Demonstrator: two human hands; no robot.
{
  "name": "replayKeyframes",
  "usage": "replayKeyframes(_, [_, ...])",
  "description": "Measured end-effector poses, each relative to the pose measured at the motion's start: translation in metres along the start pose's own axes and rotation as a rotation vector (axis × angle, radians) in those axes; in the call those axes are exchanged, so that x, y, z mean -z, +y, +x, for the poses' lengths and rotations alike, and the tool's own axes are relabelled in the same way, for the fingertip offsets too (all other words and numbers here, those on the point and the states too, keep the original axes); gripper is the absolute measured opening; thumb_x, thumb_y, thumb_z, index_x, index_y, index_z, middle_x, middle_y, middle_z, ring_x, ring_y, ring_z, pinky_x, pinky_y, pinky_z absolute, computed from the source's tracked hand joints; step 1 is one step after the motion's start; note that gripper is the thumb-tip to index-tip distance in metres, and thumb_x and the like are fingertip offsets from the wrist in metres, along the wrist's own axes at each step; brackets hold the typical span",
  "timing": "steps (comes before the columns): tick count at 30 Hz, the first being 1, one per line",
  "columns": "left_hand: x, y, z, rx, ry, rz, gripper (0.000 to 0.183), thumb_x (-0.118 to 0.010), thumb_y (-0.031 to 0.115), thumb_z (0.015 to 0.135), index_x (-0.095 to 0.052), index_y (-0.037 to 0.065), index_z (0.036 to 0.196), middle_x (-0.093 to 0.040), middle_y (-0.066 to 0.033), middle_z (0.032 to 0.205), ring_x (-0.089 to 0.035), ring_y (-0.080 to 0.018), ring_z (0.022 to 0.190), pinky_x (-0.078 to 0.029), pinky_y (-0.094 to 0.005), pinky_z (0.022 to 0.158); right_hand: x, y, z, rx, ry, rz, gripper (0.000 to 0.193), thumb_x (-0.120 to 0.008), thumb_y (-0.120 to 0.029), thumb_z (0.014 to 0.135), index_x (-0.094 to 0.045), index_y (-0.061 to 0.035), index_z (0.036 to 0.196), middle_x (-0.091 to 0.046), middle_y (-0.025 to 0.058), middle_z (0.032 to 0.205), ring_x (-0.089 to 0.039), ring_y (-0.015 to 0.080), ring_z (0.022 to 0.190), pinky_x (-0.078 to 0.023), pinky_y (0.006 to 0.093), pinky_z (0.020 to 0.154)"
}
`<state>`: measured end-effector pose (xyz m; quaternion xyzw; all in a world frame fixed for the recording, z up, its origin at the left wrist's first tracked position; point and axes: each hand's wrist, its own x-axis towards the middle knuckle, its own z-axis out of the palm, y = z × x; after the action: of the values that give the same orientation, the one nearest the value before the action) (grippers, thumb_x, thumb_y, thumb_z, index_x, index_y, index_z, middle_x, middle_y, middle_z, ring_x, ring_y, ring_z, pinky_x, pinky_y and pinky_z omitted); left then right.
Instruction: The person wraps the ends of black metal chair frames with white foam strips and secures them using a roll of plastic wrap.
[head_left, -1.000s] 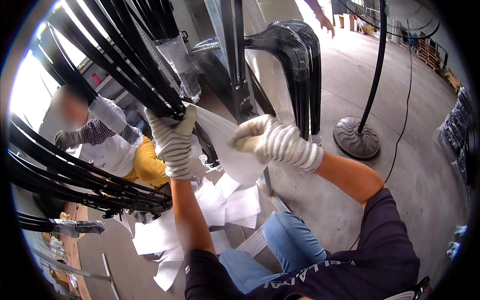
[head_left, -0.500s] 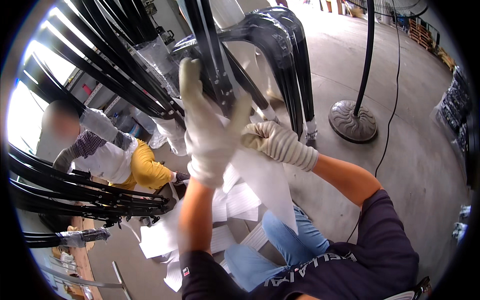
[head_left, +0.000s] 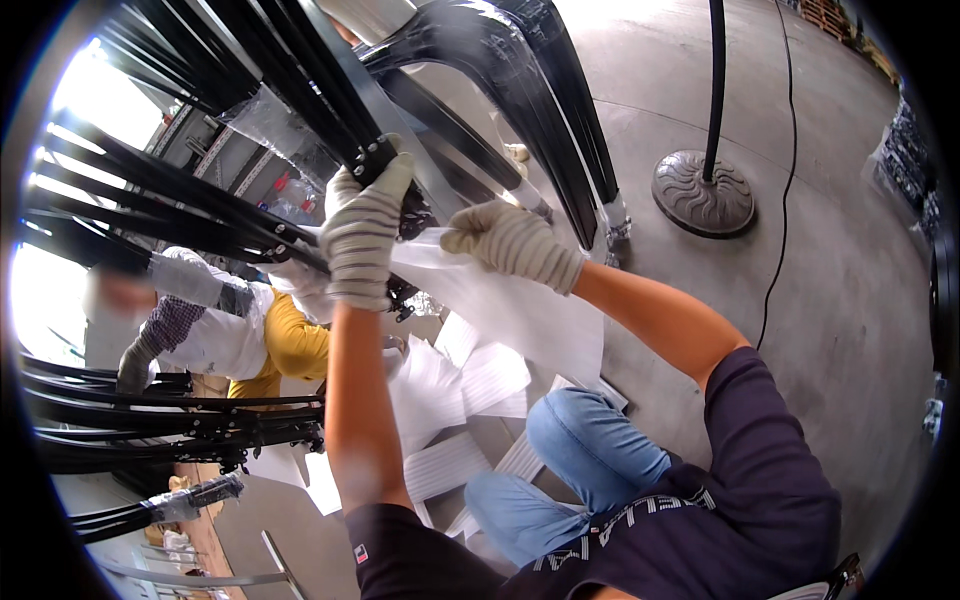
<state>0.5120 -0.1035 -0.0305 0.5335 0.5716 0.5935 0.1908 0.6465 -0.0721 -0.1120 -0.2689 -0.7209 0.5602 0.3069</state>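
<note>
My left hand (head_left: 362,240), in a striped white work glove, is closed around the lower end of a bundle of black metal tubes (head_left: 325,85). Rivets show on the tubes just above its fingers. To its right my right hand (head_left: 520,245), gloved the same way, pinches the upper edge of a thin white foam sheet (head_left: 520,315). From there the sheet passes behind my left wrist and under the tube ends, while its free part hangs down above my knees.
Loose foam sheets (head_left: 440,465) lie on the floor near my knees. Film-wrapped black curved frames (head_left: 560,120) stand ahead. A round cast base with a pole (head_left: 703,195) and a black cable (head_left: 790,180) are at right. At left, a co-worker in yellow trousers (head_left: 297,335) sits among more black tubes.
My left hand was raised with its fingers stretched out; it has come down and closed on the black tubes. My right hand has moved slightly left, still gripping the foam sheet.
</note>
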Motion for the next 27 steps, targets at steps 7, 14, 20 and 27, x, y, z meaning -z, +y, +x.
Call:
replayKeyframes(7, [0.027, 0.012, -0.004, 0.007, -0.502, -0.127, 0.041, -0.054, 0.022, 0.082, -0.047, -0.001, 0.115, -0.054, -0.0128, 0.109, -0.054, -0.0171, 0.098, -0.044, -0.0273, 0.082, 0.001, 0.040, 0.065, 0.156, -0.096, -0.028, 0.011, -0.062, -0.011, 0.073, -0.063, -0.0023, 0.079, -0.062, 0.0064, 0.068, -0.054, 0.0090, 0.062, -0.044, 0.0209, 0.057])
replayKeyframes(14, [0.041, 0.003, -0.007, 0.011, -0.583, -0.262, 0.052, -0.052, 0.031, 0.082, -0.041, -0.005, 0.118, -0.051, -0.0151, 0.112, -0.052, -0.0211, 0.101, -0.042, -0.0303, 0.088, 0.013, 0.003, 0.064, 0.183, -0.082, 0.034, 0.008, -0.057, -0.007, 0.073, -0.065, -0.0052, 0.072, -0.061, 0.0012, 0.062, -0.048, 0.0047, 0.053, -0.042, 0.0212, 0.051])
replayKeyframes(20, [0.044, -0.011, 0.002, 0.048, -0.734, -0.555, 0.086, -0.048, 0.058, 0.074, -0.029, -0.011, 0.122, -0.043, -0.0216, 0.118, -0.045, -0.0279, 0.109, -0.036, -0.0384, 0.094, 0.031, -0.010, 0.065, 0.305, -0.024, -0.152, 0.011, -0.064, -0.010, 0.071, -0.064, -0.0033, 0.080, -0.063, 0.0022, 0.071, -0.056, 0.0068, 0.063, -0.045, 0.0196, 0.060])
replayKeyframes(27, [0.047, -0.009, -0.010, -0.045, -0.450, -0.055, 0.044, -0.051, 0.008, 0.081, -0.037, -0.002, 0.121, -0.049, -0.0103, 0.113, -0.048, -0.0145, 0.103, -0.039, -0.0258, 0.088, 0.024, -0.032, 0.069, 0.414, 0.044, 0.112, 0.017, -0.068, -0.014, 0.069, -0.065, -0.0037, 0.082, -0.062, 0.0042, 0.068, -0.053, 0.0078, 0.060, -0.042, 0.0220, 0.057])
